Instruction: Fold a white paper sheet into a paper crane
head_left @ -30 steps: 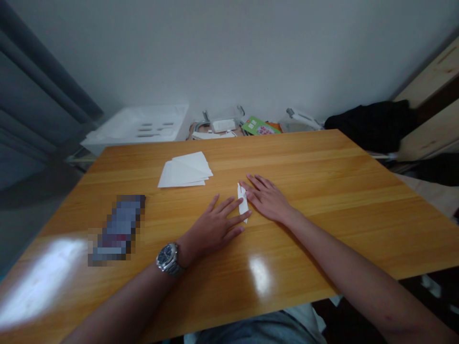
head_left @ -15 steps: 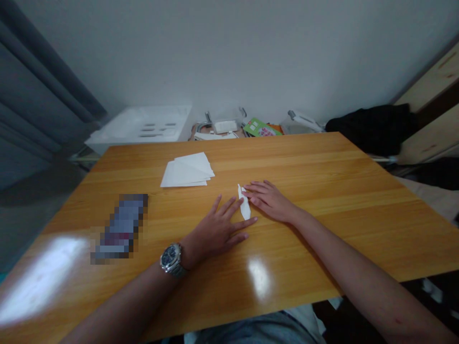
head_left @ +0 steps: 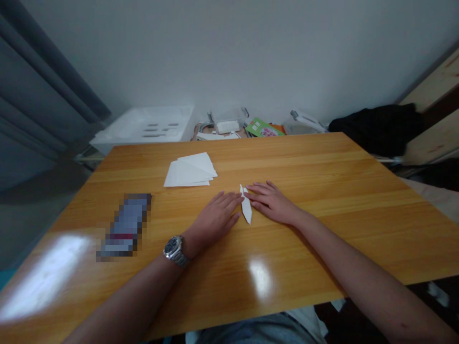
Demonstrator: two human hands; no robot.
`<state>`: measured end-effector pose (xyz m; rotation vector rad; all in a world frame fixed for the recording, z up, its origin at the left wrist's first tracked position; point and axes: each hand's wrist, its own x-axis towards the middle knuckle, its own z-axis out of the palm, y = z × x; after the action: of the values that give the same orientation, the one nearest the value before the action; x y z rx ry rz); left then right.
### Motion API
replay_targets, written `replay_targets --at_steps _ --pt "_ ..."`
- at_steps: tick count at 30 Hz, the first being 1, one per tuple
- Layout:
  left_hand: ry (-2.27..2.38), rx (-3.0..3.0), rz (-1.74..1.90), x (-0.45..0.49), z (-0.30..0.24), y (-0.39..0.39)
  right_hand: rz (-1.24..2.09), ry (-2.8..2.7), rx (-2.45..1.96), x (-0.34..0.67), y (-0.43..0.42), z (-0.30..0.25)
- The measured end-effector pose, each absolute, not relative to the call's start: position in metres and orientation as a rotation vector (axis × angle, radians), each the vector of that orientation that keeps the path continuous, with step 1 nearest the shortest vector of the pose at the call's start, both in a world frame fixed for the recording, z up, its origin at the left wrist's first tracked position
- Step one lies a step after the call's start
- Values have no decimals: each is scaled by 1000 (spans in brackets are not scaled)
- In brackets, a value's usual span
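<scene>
A narrow folded piece of white paper (head_left: 246, 209) lies on the wooden table (head_left: 304, 167), its pointed end toward me. From the left, my left hand (head_left: 215, 217) rests flat, fingers stretched out, with the fingertips touching the paper's left edge. My right hand (head_left: 271, 201) lies palm down on the other side, fingers extended, its fingertips at the paper's upper right edge. Neither hand grips the paper. A metal watch (head_left: 175, 248) sits on my left wrist.
Several white paper sheets (head_left: 190, 172) lie stacked loosely toward the back left. A blurred-out phone-like object (head_left: 127, 224) is at the left. Behind the table stand a white tray-like furniture piece (head_left: 154, 122), a green booklet (head_left: 263, 128) and dark cloth (head_left: 376, 126).
My left hand's fingers have drawn together and pulled off the paper's near end, which now shows fully. The right hand has hardly moved. The view has shifted slightly.
</scene>
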<state>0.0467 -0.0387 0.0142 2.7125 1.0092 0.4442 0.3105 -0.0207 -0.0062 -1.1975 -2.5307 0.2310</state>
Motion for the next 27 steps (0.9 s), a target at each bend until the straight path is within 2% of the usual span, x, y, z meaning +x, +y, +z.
replay_targets --at_steps 6,12,17,27 --pt "1058 2733 429 50 11 -38 200 -2500 -1148 310 -22 -6" --pt "1054 2701 452 51 6 -36 207 -2448 -848 305 -23 2" --pt "1045 2688 455 50 4 -34 156 -2498 -834 298 -27 2" --pt "1020 2654 648 51 6 -33 485 -2252 -946 295 -31 -1"
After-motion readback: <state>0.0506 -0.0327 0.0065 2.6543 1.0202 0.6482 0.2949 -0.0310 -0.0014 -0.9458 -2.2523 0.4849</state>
